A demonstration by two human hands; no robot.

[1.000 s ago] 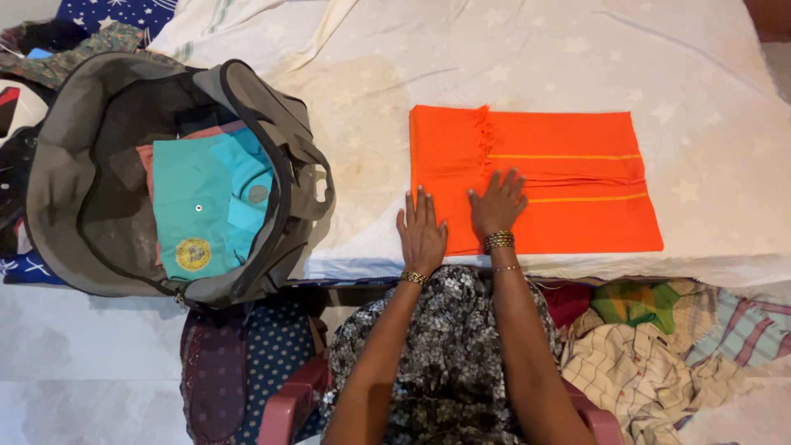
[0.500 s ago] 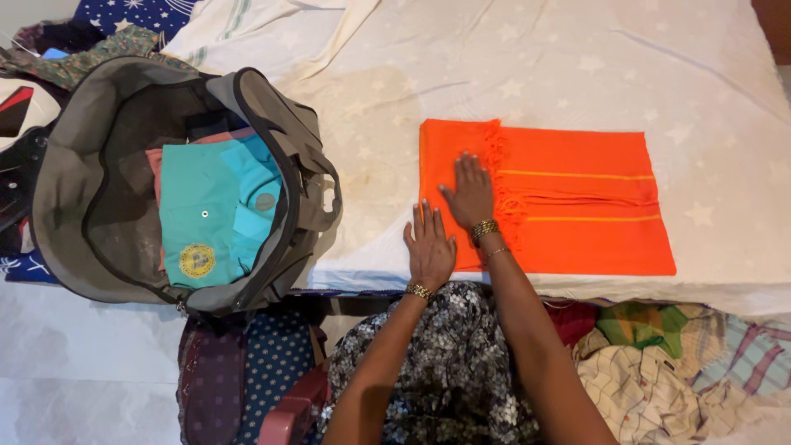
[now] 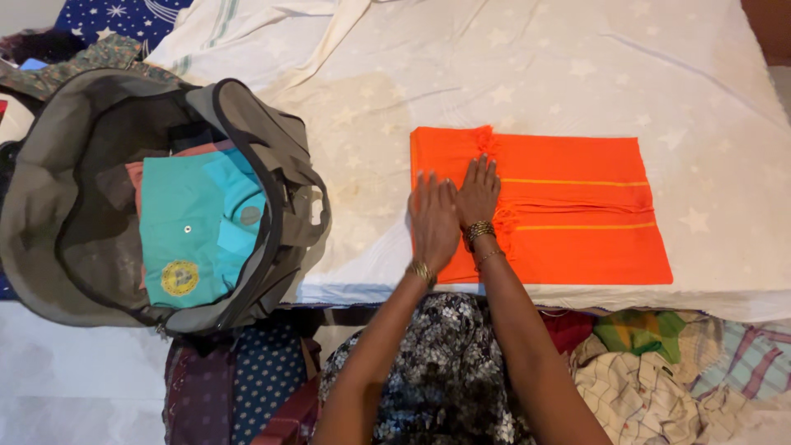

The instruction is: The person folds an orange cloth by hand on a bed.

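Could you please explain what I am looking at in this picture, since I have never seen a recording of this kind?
There is no machine: a person wears a camera on the head, so the view looks down at their own two bare hands. The left hand and right hand lie flat, side by side, on a folded orange cloth, gripping nothing. The cloth rests on a white star-patterned sheet. To the left stands an open grey bag with a teal garment inside. More clothes lie heaped at lower right.

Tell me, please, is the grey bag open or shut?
Open: the grey bag gapes wide, showing teal clothing inside.
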